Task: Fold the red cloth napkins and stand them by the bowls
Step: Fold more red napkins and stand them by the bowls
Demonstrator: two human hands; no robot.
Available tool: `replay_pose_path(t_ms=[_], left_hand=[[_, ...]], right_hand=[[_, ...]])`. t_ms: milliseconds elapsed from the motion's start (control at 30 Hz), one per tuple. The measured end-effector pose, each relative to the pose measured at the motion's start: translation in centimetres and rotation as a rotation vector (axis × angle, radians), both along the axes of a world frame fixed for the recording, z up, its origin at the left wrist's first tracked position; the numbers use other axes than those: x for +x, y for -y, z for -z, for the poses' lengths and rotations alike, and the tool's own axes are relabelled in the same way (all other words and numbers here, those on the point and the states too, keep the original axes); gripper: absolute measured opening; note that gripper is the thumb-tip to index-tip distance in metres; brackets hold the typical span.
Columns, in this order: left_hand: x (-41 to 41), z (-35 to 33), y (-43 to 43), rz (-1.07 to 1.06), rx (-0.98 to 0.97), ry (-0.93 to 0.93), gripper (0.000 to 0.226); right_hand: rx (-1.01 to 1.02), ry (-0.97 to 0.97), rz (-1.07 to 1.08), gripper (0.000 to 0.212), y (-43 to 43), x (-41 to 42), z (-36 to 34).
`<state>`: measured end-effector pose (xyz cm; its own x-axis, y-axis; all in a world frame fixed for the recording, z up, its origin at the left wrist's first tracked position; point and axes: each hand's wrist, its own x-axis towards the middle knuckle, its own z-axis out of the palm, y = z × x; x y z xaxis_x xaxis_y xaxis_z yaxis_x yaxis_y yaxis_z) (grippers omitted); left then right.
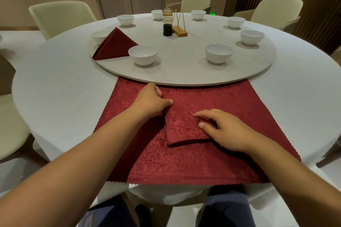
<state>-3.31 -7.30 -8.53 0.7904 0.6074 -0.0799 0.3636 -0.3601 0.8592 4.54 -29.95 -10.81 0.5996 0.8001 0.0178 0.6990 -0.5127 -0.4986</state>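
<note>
Round white table [55, 97] holds eight bowls [143, 54], one standing napkin [114, 45] upper left, one half-folded napkin [184, 127] centre; left hand [149, 101] pinches its edge, right hand [227, 131] presses it, fingers loose.

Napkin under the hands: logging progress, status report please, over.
Left hand pinches half-folded napkin, right hand presses it flat. One finished napkin stands by a bowl. Nothing blocking.

One wide-angle view from head height at the near edge of a round table [55, 97], facing forward and down. The left hand [150, 102], right hand [225, 132] and napkin [182, 125] sit close; the far edge looks small and distant.
</note>
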Motion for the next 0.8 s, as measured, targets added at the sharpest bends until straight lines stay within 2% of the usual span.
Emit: replay_pose_path(t_ms=[100, 233, 300, 433, 500, 667, 700, 733, 800], left_hand=[[0.6, 0.7, -0.8, -0.025, -0.095, -0.021, 0.034], [0.5, 1.2, -1.1, -0.031, -0.098, -0.021, 0.027], [0.3, 1.3, -1.0, 0.000, -0.027, -0.017, 0.027], [0.5, 1.8, -0.6, 0.097, 0.303, -0.019, 0.035], [0.9, 1.9, -0.7, 0.076, 0.320, -0.013, 0.031], [2.0, 1.5, -2.0, 0.018, 0.224, -0.031, 0.022], [1.9, 1.5, -2.0, 0.025, 0.263, -0.036, 0.023], [1.7, 1.5, -1.9, 0.033, 0.385, -0.053, 0.024], [0.8, 1.5, -0.9, 0.052, 0.726, -0.050, 0.028]], right_hand=[[0.087, -0.029, 0.023, 0.030, 0.1, 0.2, 0.2], [0.123, 0.009, 0.044, 0.029, -0.1, 0.0, 0.5], [0.110, 0.032, 0.041, 0.029, -0.2, -0.2, 0.6], [0.073, 0.060, 0.027, 0.031, -0.2, -0.2, 0.5], [0.050, 0.077, 0.025, 0.031, -0.2, -0.3, 0.5], [-0.018, 0.123, 0.031, 0.033, -0.5, -0.4, 0.4], [-0.030, 0.129, 0.033, 0.033, -0.5, -0.4, 0.3], [-0.046, 0.134, 0.035, 0.033, -0.5, -0.4, 0.2], [-0.074, 0.144, 0.030, 0.034, -0.6, -0.5, 0.3]])
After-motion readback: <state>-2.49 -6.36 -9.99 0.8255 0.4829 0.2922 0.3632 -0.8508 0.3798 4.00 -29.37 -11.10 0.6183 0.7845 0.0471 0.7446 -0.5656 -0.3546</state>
